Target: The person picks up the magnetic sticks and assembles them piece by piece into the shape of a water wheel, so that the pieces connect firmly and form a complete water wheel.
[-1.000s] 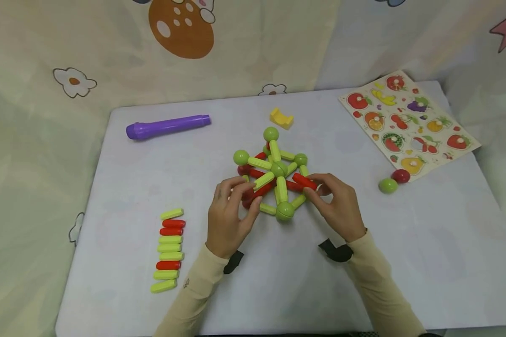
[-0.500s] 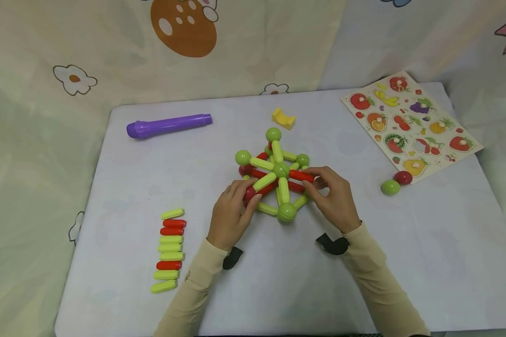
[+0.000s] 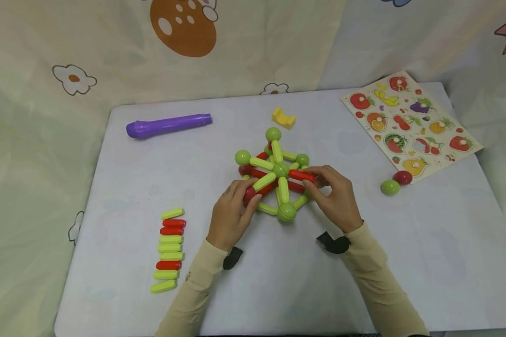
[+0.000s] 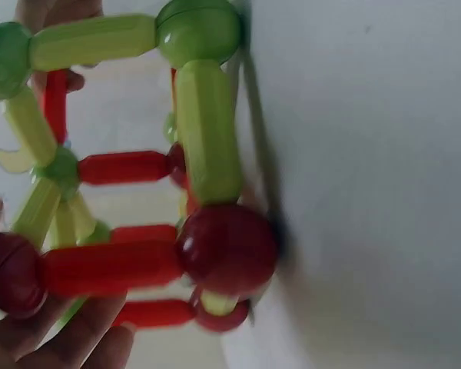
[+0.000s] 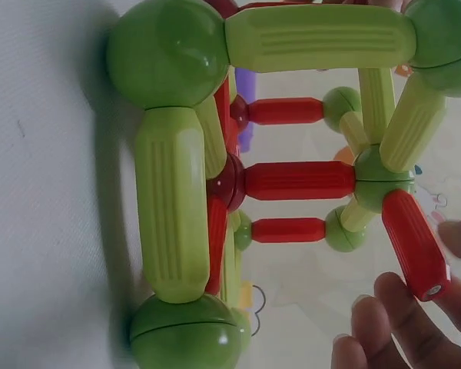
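Note:
A magnetic stick-and-ball structure (image 3: 283, 189) stands mid-table, its light-green and red sticks joined by green and dark red balls. At its top, a green hub ball (image 3: 280, 170) has several sticks spreading from it. My left hand (image 3: 229, 220) grips the dark red ball (image 4: 14, 274) at the structure's upper left corner, fingers curled beneath it. Between the thumb and fingers of my right hand (image 3: 336, 200) is a red stick (image 5: 416, 244), pinched near its outer end. Its inner end meets the hub, and in the right wrist view the outer end bears no ball.
Several loose sticks (image 3: 170, 248) lie in a column on the left. A purple toy microphone (image 3: 168, 126) and a yellow curved block (image 3: 283, 119) lie behind the structure. At right are a fruit puzzle board (image 3: 411, 124), a green ball (image 3: 390, 187) and a red ball (image 3: 403, 177).
A second ago the red stick was apart from the hub in my right hand; it moved left and joined the hub. My left hand shifted slightly right onto the dark red ball.

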{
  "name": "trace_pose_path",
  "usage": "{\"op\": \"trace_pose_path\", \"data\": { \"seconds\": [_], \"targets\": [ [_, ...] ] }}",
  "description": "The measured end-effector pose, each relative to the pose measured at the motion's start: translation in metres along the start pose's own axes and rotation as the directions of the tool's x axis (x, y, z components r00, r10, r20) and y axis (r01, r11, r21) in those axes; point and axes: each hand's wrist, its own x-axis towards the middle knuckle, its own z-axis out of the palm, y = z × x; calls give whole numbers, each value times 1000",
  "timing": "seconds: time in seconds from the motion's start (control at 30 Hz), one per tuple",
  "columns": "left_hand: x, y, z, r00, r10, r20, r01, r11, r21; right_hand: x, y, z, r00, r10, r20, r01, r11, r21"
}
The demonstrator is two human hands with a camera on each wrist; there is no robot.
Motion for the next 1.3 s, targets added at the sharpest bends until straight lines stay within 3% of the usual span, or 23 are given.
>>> {"op": "trace_pose_path", "data": {
  "seconds": [0.13, 0.23, 0.3, 0.33, 0.4, 0.5, 0.57, 0.63, 0.7, 0.8, 0.87, 0.97, 1.03, 1.07, 1.13, 1.2, 1.27, 1.3],
  "targets": [
    [-4, -5, -22, 999, -17, 50, 16, 1000, 26, -5, 3, -6, 1000, 8, -14, -8, 1000, 2],
    [-11, -21, -48, 997, -77, 30, 73, 989, 126, -11, 9, -12, 999, 10, -50, -10, 1000, -13],
    [-17, -37, -64, 990, -140, 9, 133, 960, 246, -14, 13, -16, 997, 11, -75, -13, 1000, -28],
    [-20, -45, -71, 983, -182, 7, 170, 933, 317, -16, 15, -18, 996, 13, -84, -16, 999, -34],
    [-27, -60, -81, 956, -294, 17, 257, 862, 438, -20, 19, -20, 995, 18, -95, -22, 999, -43],
    [-34, -76, -86, 879, -472, 66, 365, 756, 544, -24, 22, -21, 995, 32, -96, -37, 998, -49],
    [-36, -83, -86, 829, -551, 95, 412, 717, 562, -25, 23, -22, 995, 38, -92, -43, 998, -48],
    [-37, -87, -83, 810, -577, 105, 431, 707, 561, -26, 23, -22, 995, 43, -91, -47, 998, -51],
    [-37, -89, -81, 819, -566, 98, 428, 715, 553, -26, 23, -22, 995, 41, -95, -46, 998, -53],
    [-37, -84, -81, 870, -491, 47, 402, 761, 509, -28, 20, -23, 991, 16, -132, -25, 997, -73],
    [-36, -72, -83, 908, -419, 25, 368, 823, 433, -29, 15, -24, 984, -32, -176, 15, 995, -97],
    [-31, -41, -84, 956, -291, 26, 279, 936, 216, -34, -3, -23, 959, -161, -233, 140, 985, -101],
    [-28, -17, -81, 974, -219, 59, 217, 976, 26, -38, -19, -18, 928, -287, -237, 274, 958, -86],
    [-26, -5, -78, 980, -180, 83, 187, 979, -80, -39, -28, -14, 907, -357, -222, 350, 934, -70],
    [-24, 17, -70, 982, -113, 149, 151, 949, -277, -43, -45, -4, 865, -472, -171, 474, 880, -32],
    [-23, 35, -60, 974, -42, 221, 138, 887, -441, -46, -58, 6, 827, -551, -110, 555, 832, 6],
    [-21, 47, -49, 961, 18, 276, 143, 821, -553, -48, -65, 14, 815, -577, -62, 579, 814, 39],
    [-20, 52, -45, 955, 36, 294, 150, 798, -584, -49, -67, 16, 818, -573, -49, 575, 817, 51]
  ]
}}
